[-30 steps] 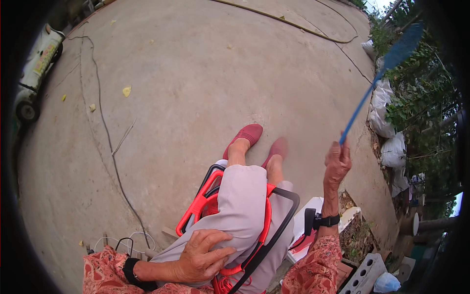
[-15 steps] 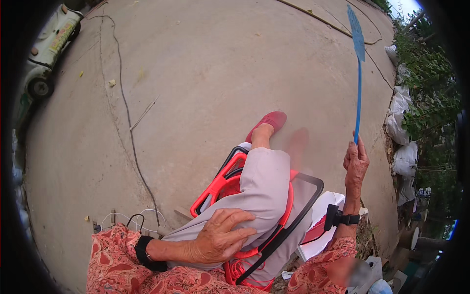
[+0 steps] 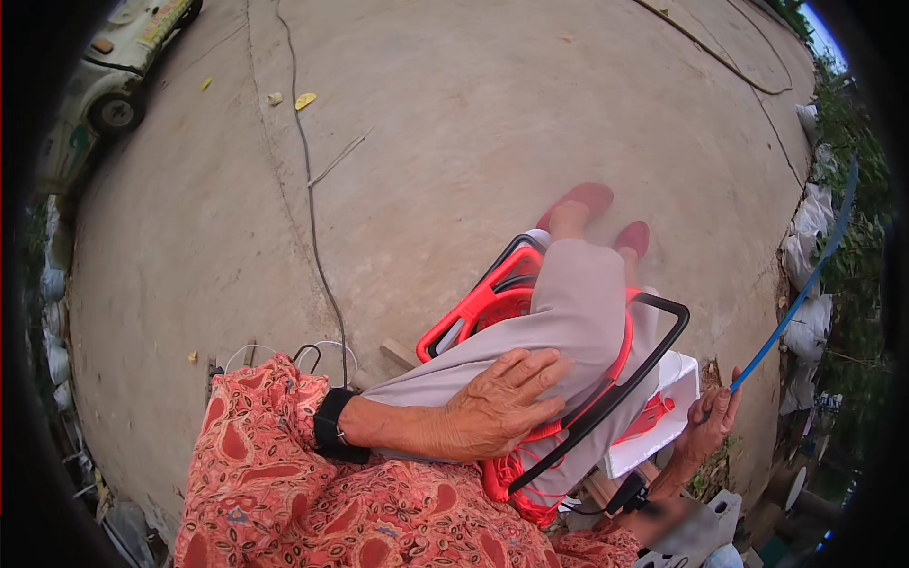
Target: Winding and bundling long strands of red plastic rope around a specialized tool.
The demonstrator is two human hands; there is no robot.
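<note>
The swatter (image 3: 784, 327) is blue, the trousers (image 3: 568, 312) plain grey, the shoes (image 3: 591, 197) red, the shirt (image 3: 303, 483) paisley-patterned coral.

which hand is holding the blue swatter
The right hand: it is closed on the handle end of the blue swatter, while the left hand lies over the grey trouser leg, gripping nothing.

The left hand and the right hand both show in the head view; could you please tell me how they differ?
The left hand lies over the pale grey trousers with its fingers loosely spread, while the right hand is closed around the blue fly swatter. The left hand is near the picture's middle; the right hand is farther right. Both are bare, with a black band at each wrist.
</note>
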